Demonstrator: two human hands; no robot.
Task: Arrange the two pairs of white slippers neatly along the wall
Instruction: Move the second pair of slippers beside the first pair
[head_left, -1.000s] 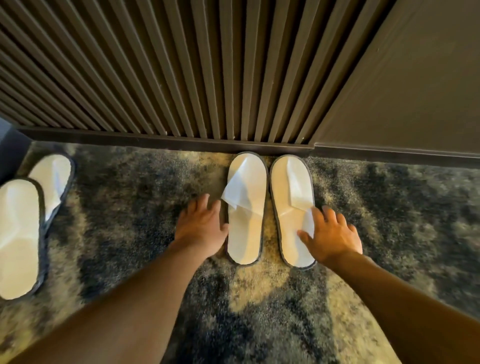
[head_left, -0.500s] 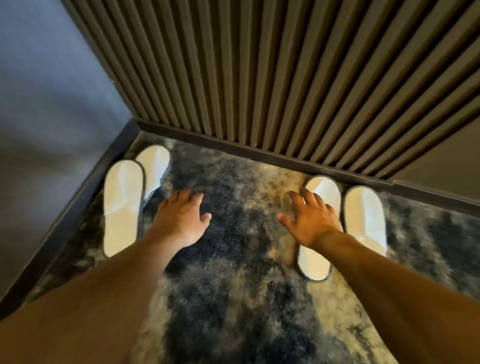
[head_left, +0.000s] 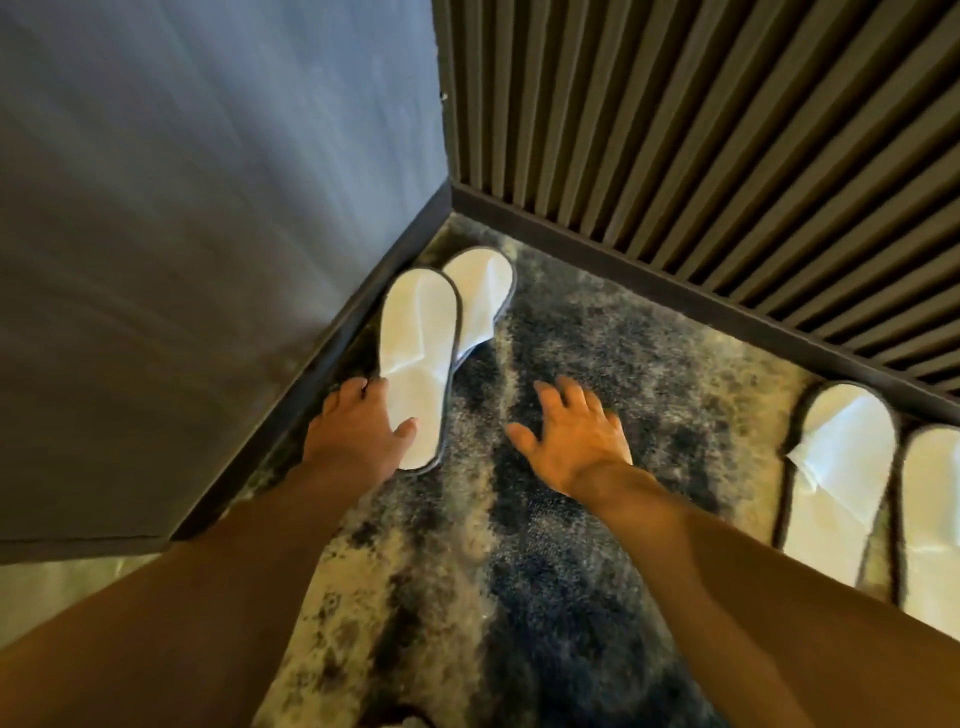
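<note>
Looks like the pair by the slatted wall (head_left: 727, 156) is sorted: those slippers (head_left: 841, 478) sit side by side, toes at the baseboard. Now it's the messy pair in the corner of the carpet (head_left: 597, 571). The left hand (head_left: 358, 436), fingers spread, rests on the heel end of the near slipper (head_left: 418, 358), which overlaps the far slipper (head_left: 480, 306). The right hand (head_left: 576, 441) hovers open, holding nothing, between the pairs. Next up, I'd guess: separate those two and line them up.

Floor: mottled dark-blue and beige shaggy carpet (head_left: 561, 545). In the corner, one white flat slipper with grey edging (head_left: 415, 358) overlaps a second matching slipper (head_left: 483, 296). Two more white slippers (head_left: 841, 467) (head_left: 935, 519) lie side by side at the slatted wall's baseboard.
</note>
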